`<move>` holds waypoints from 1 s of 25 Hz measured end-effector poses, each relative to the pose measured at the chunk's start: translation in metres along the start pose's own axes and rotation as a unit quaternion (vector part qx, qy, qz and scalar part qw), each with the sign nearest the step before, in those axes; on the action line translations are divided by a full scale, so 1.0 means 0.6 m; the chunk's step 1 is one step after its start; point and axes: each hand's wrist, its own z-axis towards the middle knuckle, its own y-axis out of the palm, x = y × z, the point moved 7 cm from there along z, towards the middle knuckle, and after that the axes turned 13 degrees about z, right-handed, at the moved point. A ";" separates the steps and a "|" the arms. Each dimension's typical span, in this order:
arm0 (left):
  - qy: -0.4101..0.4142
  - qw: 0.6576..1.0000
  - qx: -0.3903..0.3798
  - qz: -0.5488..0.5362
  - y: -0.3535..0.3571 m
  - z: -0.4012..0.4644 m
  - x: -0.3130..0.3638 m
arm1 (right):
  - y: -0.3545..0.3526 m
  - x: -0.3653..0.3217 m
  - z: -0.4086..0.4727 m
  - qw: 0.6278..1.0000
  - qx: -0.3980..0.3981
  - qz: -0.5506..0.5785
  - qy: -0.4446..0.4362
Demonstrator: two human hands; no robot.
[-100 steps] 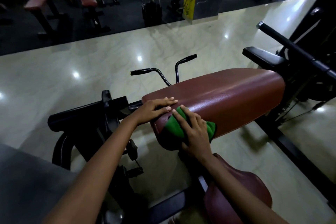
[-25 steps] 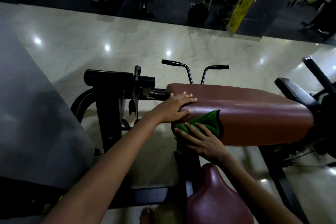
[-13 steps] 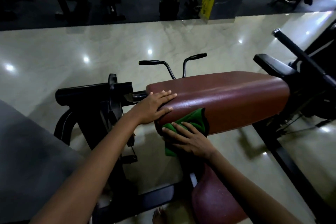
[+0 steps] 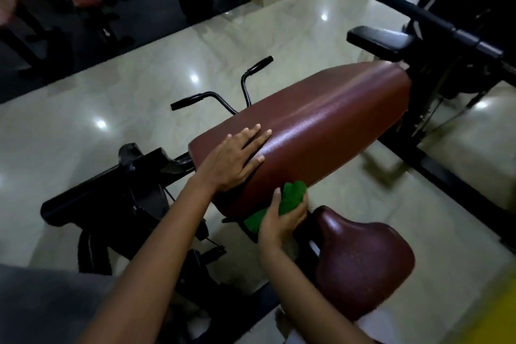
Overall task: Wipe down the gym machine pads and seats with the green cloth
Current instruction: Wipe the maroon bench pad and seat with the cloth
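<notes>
Green cloth [image 4: 290, 197] is bunched in your right hand [image 4: 282, 220] at the long pad [image 4: 321, 131]'s lower edge. Left hand [image 4: 234, 159] lies flat on top, so you're mid-wipe; I'd guess the seat [image 4: 363, 257] comes next.

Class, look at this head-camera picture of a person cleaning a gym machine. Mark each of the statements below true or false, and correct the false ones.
1. The left hand lies flat with straight fingers on the long maroon padded bench pad. True.
2. The right hand grips the bunched green cloth at the pad's near lower edge. True.
3. The green cloth lies spread on the small rounded maroon seat. False: the seat has nothing on it; the cloth is in the right hand against the long pad.
4. Both hands hold the two black curved handlebars. False: nobody touches them; they stand beyond the pad.
5. The floor is pale, glossy and reflects lights. True.
</notes>
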 end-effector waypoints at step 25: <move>0.080 0.984 0.004 0.159 0.005 0.150 0.104 | -0.023 0.050 0.097 0.931 0.080 0.162 0.318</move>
